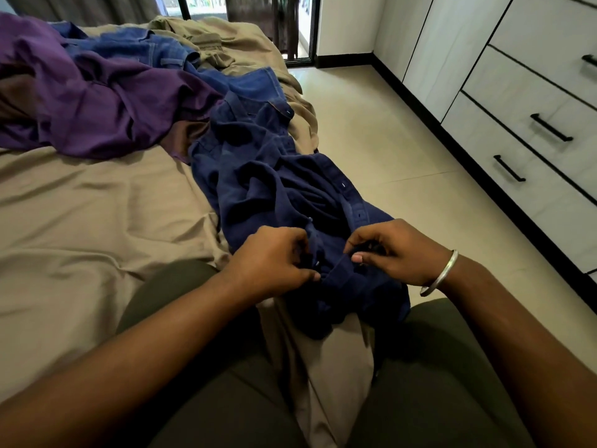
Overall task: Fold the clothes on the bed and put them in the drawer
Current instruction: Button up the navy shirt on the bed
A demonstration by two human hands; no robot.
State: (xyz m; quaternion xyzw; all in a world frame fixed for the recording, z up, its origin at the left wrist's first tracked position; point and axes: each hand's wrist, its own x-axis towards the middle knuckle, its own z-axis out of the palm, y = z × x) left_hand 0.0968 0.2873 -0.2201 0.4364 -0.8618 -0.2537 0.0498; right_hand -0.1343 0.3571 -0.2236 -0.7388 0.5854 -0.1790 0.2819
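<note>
Person sits at the bed (80, 202) edge, legs in olive trousers (429, 376). Navy shirt (268, 176) lies crumpled lengthwise along the bed's right edge, near end pulled onto the lap.

Left hand (271, 263): fingers curled, pinching the shirt's front edge at a small button. Right hand (394, 250): fingers curled, thumb and fingers pinching the opposite placket edge, just beside the left hand. Both grips closed on cloth, nearly touching across the opening. Metal bangle (441, 274) on the right wrist.

Relative to the navy shirt: the grips sit at its near end; the rest of it runs away from the hands toward the far end of the bed. Purple garment (97, 101) heaped to its far left, touching it. Blue jeans (151, 50) beyond it, partly under the purple one. Khaki garment (206, 40) further behind. White drawers (529, 124) with black handles well apart to its right, across the tiled floor (387, 150), all closed.
</note>
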